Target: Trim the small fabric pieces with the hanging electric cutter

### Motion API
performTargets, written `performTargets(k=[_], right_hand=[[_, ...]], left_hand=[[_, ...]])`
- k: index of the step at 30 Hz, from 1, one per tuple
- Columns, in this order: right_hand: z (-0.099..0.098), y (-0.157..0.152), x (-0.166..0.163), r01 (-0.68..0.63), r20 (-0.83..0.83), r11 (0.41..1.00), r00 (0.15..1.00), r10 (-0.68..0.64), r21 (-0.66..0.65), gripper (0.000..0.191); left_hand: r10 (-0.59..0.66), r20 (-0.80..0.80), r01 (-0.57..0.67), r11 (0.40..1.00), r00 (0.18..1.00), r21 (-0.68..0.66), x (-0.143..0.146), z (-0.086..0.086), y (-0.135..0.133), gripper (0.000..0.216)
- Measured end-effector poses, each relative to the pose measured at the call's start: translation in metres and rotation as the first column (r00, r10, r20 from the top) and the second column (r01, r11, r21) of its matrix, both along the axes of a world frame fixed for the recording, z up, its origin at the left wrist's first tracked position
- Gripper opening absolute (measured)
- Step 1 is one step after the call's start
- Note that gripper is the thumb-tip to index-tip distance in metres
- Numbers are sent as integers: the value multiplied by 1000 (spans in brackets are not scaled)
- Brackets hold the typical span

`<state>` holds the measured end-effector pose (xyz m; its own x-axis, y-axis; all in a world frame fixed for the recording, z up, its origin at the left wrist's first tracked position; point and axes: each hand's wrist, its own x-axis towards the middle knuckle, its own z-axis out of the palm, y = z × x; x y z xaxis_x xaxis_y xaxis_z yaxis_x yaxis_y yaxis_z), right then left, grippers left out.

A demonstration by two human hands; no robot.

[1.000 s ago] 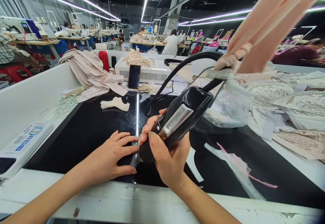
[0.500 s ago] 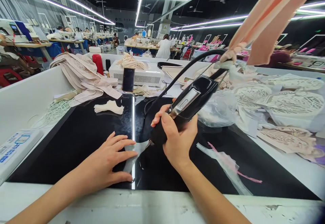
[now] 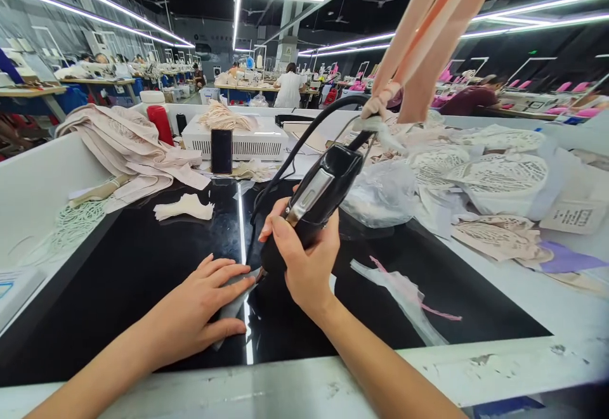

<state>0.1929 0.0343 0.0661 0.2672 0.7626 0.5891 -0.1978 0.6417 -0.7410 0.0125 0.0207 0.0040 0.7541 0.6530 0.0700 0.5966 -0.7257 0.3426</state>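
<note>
The handheld tool looks like glossy black plastic with a smooth metal lever, and the pink cloth at one o'clock from it is matt. The black sheet beneath has a mirror gloss; the white surface at six is scuffed. At three, a clear plastic bag is crinkled and shiny; at nine, the cream cloth scrap is matt

Left hand palm down with fingers apart, right hand curled in a grip, thumb forward.
</note>
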Motion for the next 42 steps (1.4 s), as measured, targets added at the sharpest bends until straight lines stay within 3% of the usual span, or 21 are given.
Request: performTargets(k=[11,24,33,42], right_hand=[[-1,-10,-10,-104,-27,992,994,102,-67,30],[-4,-12,-11,-95,-9,994,995,94,-48,32],[-5,-12,-12,14,54,995,998,-8,-102,28],[-1,-7,0,49,-6,998,999,-49,-34,32]], left_hand=[[12,-12,-13,1000,1000,-13,2,5,-1,54],[16,-1,-16,1000,1000,-11,1,3,-2,50],[20,-9,-20,999,1000,-30,2,6,-3,50],[8,15,-8,1000,1000,15,2,3,-2,59]])
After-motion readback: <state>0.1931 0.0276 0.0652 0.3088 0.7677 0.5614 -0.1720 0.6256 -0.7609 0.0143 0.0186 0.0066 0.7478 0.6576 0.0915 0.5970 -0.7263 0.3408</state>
